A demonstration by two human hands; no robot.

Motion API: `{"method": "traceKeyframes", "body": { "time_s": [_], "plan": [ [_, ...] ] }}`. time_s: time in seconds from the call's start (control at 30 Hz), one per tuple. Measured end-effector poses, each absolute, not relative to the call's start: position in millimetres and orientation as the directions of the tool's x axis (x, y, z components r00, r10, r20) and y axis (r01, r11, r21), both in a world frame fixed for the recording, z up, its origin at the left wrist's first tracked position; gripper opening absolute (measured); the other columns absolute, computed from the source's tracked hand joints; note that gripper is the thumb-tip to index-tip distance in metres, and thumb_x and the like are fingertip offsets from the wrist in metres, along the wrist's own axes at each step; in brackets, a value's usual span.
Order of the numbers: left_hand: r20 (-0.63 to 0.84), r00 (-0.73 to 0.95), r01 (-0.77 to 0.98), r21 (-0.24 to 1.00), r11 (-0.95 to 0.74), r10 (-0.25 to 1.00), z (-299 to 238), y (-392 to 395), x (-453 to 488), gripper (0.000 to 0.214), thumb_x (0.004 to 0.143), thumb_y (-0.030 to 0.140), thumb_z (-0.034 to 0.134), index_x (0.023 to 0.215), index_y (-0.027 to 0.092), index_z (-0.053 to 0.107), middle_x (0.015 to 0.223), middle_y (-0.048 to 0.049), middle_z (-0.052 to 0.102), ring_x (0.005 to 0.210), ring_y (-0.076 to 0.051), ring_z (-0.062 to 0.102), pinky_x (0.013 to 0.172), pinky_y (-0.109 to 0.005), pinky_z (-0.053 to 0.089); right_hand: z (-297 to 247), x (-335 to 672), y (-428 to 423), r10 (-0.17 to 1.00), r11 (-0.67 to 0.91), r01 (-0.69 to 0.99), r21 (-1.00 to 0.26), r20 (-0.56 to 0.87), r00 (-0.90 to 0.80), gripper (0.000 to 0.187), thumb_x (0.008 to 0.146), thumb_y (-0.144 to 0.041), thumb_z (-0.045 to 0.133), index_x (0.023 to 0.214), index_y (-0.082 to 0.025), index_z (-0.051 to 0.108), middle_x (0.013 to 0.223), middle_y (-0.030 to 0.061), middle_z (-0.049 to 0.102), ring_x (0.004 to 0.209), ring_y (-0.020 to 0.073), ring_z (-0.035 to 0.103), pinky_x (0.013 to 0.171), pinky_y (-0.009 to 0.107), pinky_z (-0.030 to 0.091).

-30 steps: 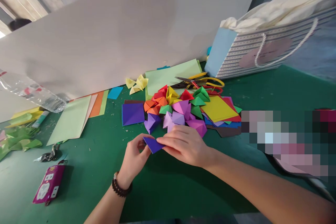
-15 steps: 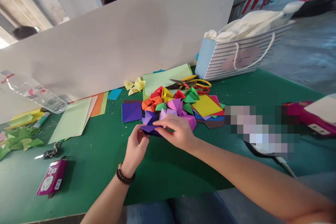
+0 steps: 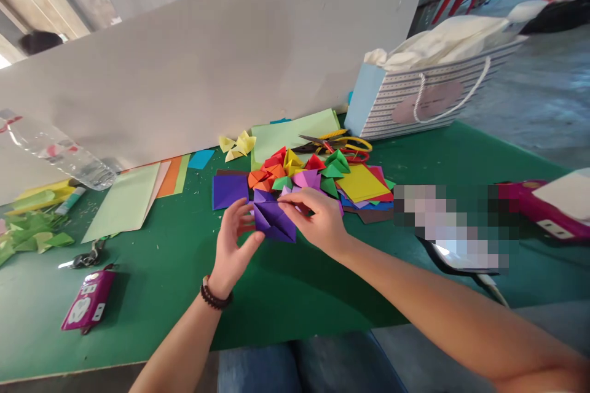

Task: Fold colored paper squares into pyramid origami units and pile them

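Observation:
A dark purple folded paper piece (image 3: pixel 275 221) is held between both hands just above the green table (image 3: pixel 161 295). My left hand (image 3: pixel 233 244), with a bead bracelet at the wrist, pinches its left edge. From the right, my right hand (image 3: pixel 317 218) grips its top and right side with closed fingers. Right behind them lies a heap of folded paper shapes (image 3: pixel 304 175) in red, orange, yellow, green and purple. A flat purple square sheet (image 3: pixel 229 190) lies to the left of that heap.
A white board (image 3: pixel 221 55) stands along the table's back. Scissors (image 3: pixel 341 146) lie by a striped gift bag (image 3: pixel 428 98). Pale green sheets (image 3: pixel 126 202), a plastic bottle (image 3: pixel 59 156), green scraps (image 3: pixel 27 236), keys (image 3: pixel 85 258) and a magenta tag (image 3: pixel 87 308) lie at left.
The purple piece has opened from a small flat fold into a wider shape. Both hands moved up towards the paper heap.

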State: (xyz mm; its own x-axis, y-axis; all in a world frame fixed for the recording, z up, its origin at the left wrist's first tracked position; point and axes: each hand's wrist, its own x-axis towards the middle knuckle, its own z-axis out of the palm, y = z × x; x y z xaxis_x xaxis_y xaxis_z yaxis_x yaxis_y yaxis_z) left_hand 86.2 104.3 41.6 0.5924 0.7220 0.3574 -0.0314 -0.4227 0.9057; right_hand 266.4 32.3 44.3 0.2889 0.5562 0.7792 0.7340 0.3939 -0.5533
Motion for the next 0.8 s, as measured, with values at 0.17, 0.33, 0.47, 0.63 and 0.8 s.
{"method": "traceKeyframes", "body": {
  "time_s": [0.17,0.33,0.47,0.63,0.8],
  "plan": [
    [0.783,0.510,0.199,0.294,-0.935,0.355,37.9,100.0,88.4,0.079,0.071,0.032,0.080,0.139,0.033,0.040,0.133,-0.0104,0.040,0.117,-0.028,0.050,0.097,-0.046,0.048,43.3,268.0,34.8,0.517,0.400,0.782,-0.478,0.822,0.238,0.007,0.090,-0.017,0.054,0.090,-0.022,0.060,0.072,0.0022,0.064,0.062,0.0145,0.056,0.057,0.027,0.045],
    [0.693,0.534,0.243,0.424,-0.872,0.485,29.4,102.7,93.3,0.077,0.081,0.032,0.071,0.146,0.028,0.031,0.120,-0.0108,0.048,0.107,-0.023,0.053,0.090,-0.041,0.052,42.3,266.7,37.0,0.502,0.411,0.799,-0.440,0.840,0.204,0.007,0.090,-0.017,0.054,0.090,-0.022,0.059,0.070,0.0016,0.063,0.061,0.0148,0.055,0.060,0.028,0.045],
    [0.661,0.525,0.217,0.506,-0.835,0.536,24.5,108.8,92.5,0.087,0.084,0.039,0.065,0.152,0.026,0.012,0.118,-0.0120,0.053,0.106,-0.024,0.055,0.088,-0.043,0.053,41.8,267.4,36.9,0.463,0.413,0.836,-0.361,0.874,0.149,0.008,0.090,-0.015,0.055,0.092,-0.021,0.059,0.066,0.0000,0.061,0.061,0.0144,0.053,0.063,0.030,0.043],
    [0.700,0.509,0.304,0.398,-0.866,0.501,28.9,110.3,91.1,0.085,0.081,0.046,0.067,0.150,0.026,0.022,0.148,-0.0177,0.029,0.138,-0.034,0.031,0.106,-0.055,0.037,41.1,272.7,38.7,0.431,0.366,0.873,-0.323,0.890,0.149,0.007,0.088,-0.015,0.057,0.090,-0.022,0.059,0.067,-0.0013,0.063,0.062,0.0144,0.054,0.072,0.034,0.041],
    [0.714,0.546,0.259,0.353,-0.899,0.438,32.2,107.2,92.3,0.084,0.081,0.045,0.068,0.150,0.027,0.022,0.153,-0.0174,0.021,0.142,-0.036,0.026,0.110,-0.058,0.030,43.4,275.3,39.3,0.435,0.357,0.865,-0.353,0.882,0.181,0.010,0.088,-0.015,0.056,0.091,-0.024,0.059,0.073,0.0007,0.066,0.070,0.0174,0.057,0.080,0.038,0.042]
  ]
}}
